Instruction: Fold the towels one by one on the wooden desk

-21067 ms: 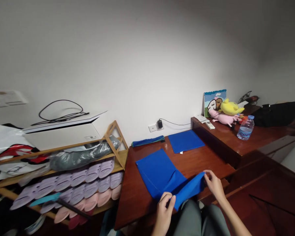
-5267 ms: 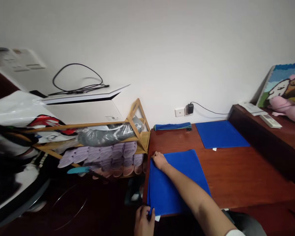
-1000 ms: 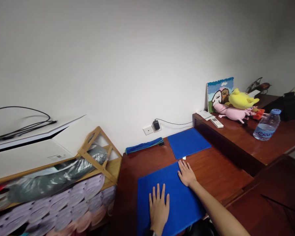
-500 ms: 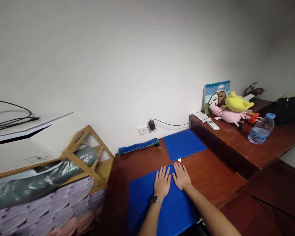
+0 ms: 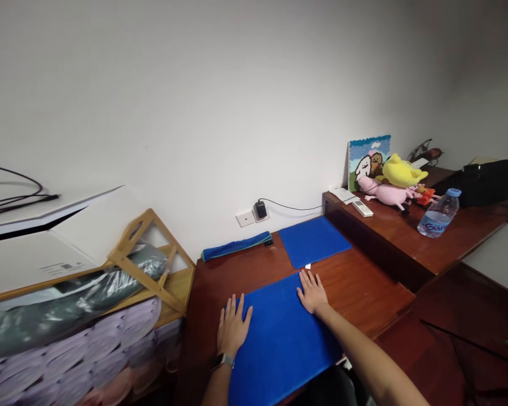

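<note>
A plain blue cloth (image 5: 279, 344) lies spread flat on the brown wooden desk (image 5: 237, 275). My left hand (image 5: 233, 326), with a watch on its wrist, rests flat over the cloth's left edge near its far left corner, fingers spread. At the far right corner, my right hand (image 5: 312, 291) lies flat with its fingers apart. Neither hand holds anything. Just beyond the right hand sits a smaller blue cloth (image 5: 315, 242), folded flat with a white tag (image 5: 307, 266) at its near edge. Behind them a long folded blue cloth (image 5: 236, 247) with a green edge lies along the wall.
On the raised right-hand section are a water bottle (image 5: 439, 214), a white remote (image 5: 363, 208), pink (image 5: 387, 193) and yellow (image 5: 404, 171) plush toys and a picture (image 5: 369, 160). A black charger (image 5: 260, 209) is plugged into the wall. At left stands a wooden rack (image 5: 152, 265).
My left hand has slid leftward from the cloth's middle to its left edge. My right hand stays at the far right corner. The view has shifted slightly.
</note>
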### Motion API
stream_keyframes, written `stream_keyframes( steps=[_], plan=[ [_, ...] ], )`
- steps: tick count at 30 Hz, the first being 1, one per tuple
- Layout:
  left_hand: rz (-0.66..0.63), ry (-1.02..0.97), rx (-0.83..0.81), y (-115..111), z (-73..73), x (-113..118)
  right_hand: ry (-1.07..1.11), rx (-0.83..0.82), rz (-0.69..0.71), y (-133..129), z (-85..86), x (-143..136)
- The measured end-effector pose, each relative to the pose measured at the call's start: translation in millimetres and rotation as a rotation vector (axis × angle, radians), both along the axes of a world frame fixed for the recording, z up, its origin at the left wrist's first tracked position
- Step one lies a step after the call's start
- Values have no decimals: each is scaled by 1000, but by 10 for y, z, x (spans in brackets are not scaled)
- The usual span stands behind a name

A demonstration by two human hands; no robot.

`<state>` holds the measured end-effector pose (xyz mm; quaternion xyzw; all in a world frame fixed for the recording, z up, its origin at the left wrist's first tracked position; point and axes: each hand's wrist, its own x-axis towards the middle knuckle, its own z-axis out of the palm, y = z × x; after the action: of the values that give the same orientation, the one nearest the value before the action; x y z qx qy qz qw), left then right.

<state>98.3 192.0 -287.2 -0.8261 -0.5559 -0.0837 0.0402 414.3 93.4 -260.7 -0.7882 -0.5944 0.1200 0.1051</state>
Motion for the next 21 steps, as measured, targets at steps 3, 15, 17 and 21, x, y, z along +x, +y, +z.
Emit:
stream_keyframes(
  steps=[3,15,17,21],
  plan=[
    [-3,2,14,-33,29,35,14,-28,28,-5,24,25],
    [-101,-39,72,-110,147,150,78,9,30,-18,12,17],
    [-208,-105,107,-198,190,477,85,19,33,-6,-3,29],
    [-407,-171,24,-420,307,1429,78,27,46,9,-46,60]
  ],
)
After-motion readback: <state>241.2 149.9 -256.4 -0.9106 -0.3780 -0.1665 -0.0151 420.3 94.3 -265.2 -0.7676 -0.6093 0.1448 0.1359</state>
